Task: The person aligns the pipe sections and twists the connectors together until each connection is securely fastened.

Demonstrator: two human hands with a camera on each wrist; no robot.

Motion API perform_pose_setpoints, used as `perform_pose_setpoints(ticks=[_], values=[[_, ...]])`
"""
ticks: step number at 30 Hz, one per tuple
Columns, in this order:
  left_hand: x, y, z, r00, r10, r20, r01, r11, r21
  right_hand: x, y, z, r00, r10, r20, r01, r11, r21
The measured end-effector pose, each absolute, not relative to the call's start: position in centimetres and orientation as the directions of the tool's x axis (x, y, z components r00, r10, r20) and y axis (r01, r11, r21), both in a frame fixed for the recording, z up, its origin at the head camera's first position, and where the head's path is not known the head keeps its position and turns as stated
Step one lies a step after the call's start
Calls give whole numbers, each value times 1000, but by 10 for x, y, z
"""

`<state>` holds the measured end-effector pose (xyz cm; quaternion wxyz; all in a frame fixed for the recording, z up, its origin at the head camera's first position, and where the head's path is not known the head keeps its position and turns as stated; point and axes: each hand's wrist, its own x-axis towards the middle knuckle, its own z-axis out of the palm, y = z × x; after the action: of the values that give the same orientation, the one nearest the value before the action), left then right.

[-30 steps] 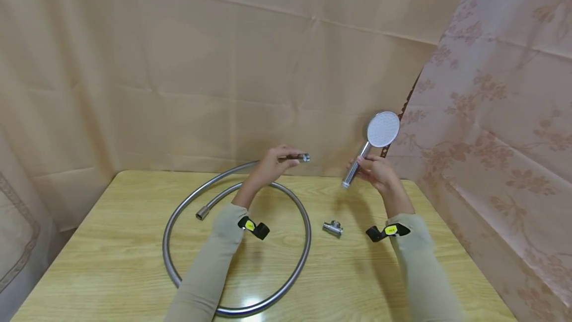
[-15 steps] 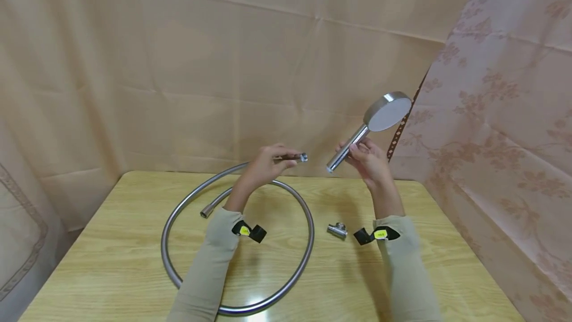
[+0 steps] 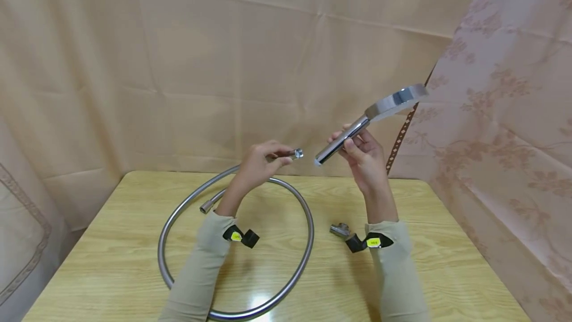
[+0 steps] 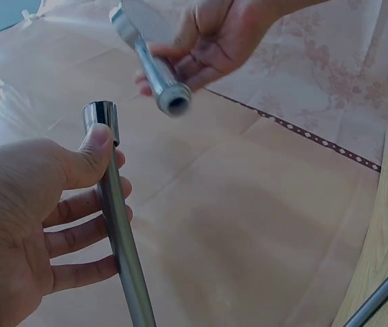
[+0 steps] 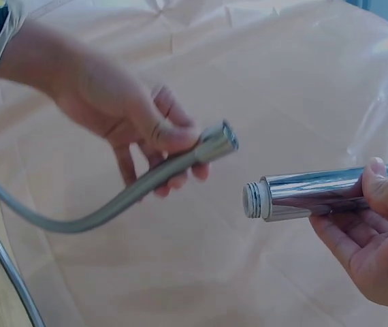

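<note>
My left hand [image 3: 262, 164] grips one end of a metal shower hose [image 4: 127, 245], thumb on the chrome nut [image 4: 101, 117] and fingers behind the hose. In my right hand [image 3: 365, 158] is a chrome handheld shower head [image 3: 341, 144], held by its handle and tilted, the round head up to the right. Its threaded end [image 5: 252, 200] points at the hose nut, with a small gap between them in the head and right wrist views. The hose lies coiled on the table, its other end fitting [image 3: 206, 206] near the left forearm.
A small chrome T-shaped fitting [image 3: 340, 230] lies on the wooden table [image 3: 447, 262], partly covered by the right wrist's camera. Behind the table hangs a beige cloth [image 3: 201, 63]; a pink floral cloth [image 3: 505, 138] hangs at the right.
My right hand has brought the shower head left and turned it, so the handle end is closer to the hose nut and the head shows edge-on. The left hand has shifted slightly left.
</note>
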<state>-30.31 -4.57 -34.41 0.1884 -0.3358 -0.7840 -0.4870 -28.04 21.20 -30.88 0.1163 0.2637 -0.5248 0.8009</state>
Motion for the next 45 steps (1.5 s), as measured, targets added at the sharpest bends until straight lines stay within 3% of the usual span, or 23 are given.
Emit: perform_pose_setpoints(ticks=[6,24,45], values=[[-302,-55,-346,-740,371,561,665,280,692,-273,198,-306,-762,-99,640,-517,-504,-692],[-293,-57,-344,-745,426,512,648,281,708,-266,184,-314,-639,-193,745,-506,-624,-596],[-295,-52,-350,-791,431,434,586,330,740,-274,185,-322,-654,-244,716,-473,-607,-638]])
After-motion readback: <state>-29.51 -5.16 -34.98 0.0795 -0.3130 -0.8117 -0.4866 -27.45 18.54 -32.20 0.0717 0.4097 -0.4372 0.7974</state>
